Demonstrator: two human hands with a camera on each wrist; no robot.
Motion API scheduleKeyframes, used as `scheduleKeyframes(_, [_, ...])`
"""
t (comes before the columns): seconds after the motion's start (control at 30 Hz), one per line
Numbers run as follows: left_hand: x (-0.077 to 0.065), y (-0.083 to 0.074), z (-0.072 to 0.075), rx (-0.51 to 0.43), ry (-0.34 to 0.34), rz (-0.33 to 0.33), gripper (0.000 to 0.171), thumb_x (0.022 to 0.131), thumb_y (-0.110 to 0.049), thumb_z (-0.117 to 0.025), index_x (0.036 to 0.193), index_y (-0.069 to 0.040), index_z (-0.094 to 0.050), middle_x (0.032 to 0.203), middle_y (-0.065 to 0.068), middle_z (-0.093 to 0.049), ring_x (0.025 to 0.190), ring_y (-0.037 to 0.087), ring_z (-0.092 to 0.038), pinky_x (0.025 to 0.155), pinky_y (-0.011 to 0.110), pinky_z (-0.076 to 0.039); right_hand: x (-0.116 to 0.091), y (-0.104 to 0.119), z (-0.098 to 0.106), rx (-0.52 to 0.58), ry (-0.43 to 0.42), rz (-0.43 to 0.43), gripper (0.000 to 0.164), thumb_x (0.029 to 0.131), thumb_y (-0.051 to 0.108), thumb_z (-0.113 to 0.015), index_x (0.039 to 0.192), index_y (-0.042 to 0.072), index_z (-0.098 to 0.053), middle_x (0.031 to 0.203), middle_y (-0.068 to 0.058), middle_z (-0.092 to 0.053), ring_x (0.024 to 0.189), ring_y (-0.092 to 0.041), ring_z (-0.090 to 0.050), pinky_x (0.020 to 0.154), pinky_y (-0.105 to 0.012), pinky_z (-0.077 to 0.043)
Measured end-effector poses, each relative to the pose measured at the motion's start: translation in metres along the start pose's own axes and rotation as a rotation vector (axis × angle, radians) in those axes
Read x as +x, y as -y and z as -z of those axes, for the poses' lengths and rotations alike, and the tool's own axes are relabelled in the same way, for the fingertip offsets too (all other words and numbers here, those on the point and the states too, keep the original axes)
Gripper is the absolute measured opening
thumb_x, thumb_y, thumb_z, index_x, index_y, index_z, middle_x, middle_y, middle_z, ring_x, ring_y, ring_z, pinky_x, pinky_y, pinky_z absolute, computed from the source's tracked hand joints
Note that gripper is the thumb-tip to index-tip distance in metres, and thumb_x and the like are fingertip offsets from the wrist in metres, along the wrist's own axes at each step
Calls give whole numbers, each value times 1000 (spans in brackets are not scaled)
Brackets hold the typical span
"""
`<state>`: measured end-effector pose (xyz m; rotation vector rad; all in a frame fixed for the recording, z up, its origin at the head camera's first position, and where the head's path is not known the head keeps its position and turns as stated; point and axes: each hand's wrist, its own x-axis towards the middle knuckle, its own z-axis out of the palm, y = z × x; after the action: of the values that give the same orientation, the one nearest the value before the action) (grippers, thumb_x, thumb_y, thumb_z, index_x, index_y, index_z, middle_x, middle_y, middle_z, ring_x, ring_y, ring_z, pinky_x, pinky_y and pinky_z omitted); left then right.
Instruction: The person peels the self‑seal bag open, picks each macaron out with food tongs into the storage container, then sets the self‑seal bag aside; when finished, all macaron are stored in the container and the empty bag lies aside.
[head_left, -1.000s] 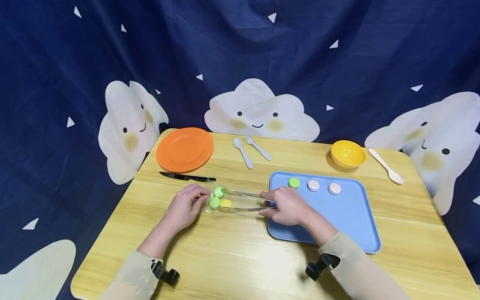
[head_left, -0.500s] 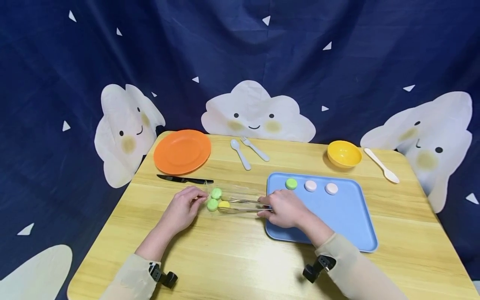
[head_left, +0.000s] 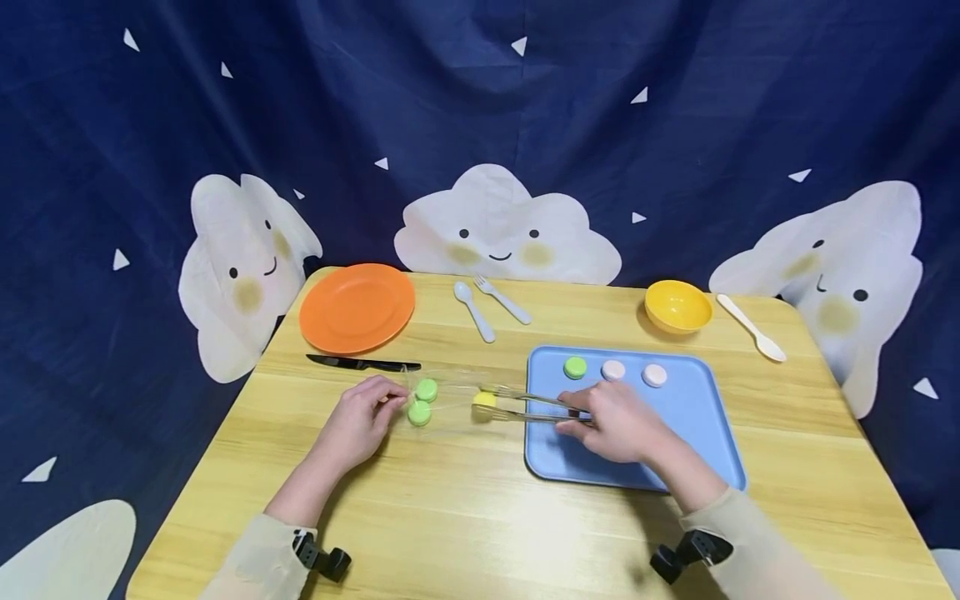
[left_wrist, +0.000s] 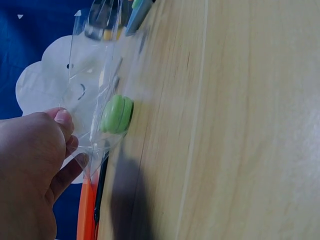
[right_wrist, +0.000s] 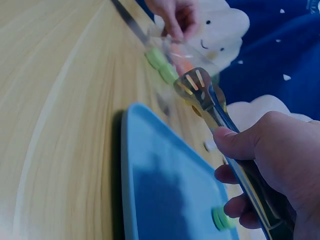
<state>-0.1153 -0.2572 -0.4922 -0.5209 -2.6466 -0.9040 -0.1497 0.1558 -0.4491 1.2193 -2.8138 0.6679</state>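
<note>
At a wood-grain table [head_left: 457, 525], the left hand [head_left: 365, 419] pinches a clear plastic bag [left_wrist: 89, 65] around two round green macarons [head_left: 426, 389]; the right hand [head_left: 617, 422] grips metal tongs [right_wrist: 216, 111] around a yellow macaron [head_left: 484, 400] — probably unloading, next needing a steady carry to the blue rectangular tray [head_left: 686, 396].

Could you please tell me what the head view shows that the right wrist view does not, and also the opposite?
Only the head view: the yellow bowl, the white spoon and two pale pink macarons on the blue tray.

Only the right wrist view: the slots in the tongs' tip, clearly visible.

Both: the right grip holding the tongs, the left grip pinching the clear bag with green macarons, the tray and the orange plate.
</note>
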Motion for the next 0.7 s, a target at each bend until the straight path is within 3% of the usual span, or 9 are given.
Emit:
scheduleKeyframes(0.43, [0,-1,0,-3,13,12,12,98,-2,-76,106,-10,-78,106,-1,-73,100,18,-71,83,39,-62,-61,-24,37,-44,-66,-123,18,93,27,-84,107,18,-79,69,24,-52,58,1,-44,53,-25,-37])
scheduleKeyframes(0.6, [0,-3,0,-4,15,9,12,97,-1,-77,105,-10,-77,105,-1,-73,100,18,-71,83,40,-62,-82,-36,44,-78,-97,-147,22,91,30,-86,110,19,-81,80,17,-70,64,3,-53,54,-29,-44])
scheduleKeyframes(0.7, [1,-3,0,-3,11,-5,12,96,0,-77,104,-10,-77,105,-1,-73,99,19,-72,82,40,-62,-91,-42,45,-72,-86,-175,26,91,31,-86,112,17,-82,77,16,-69,61,4,-50,51,-28,-40])
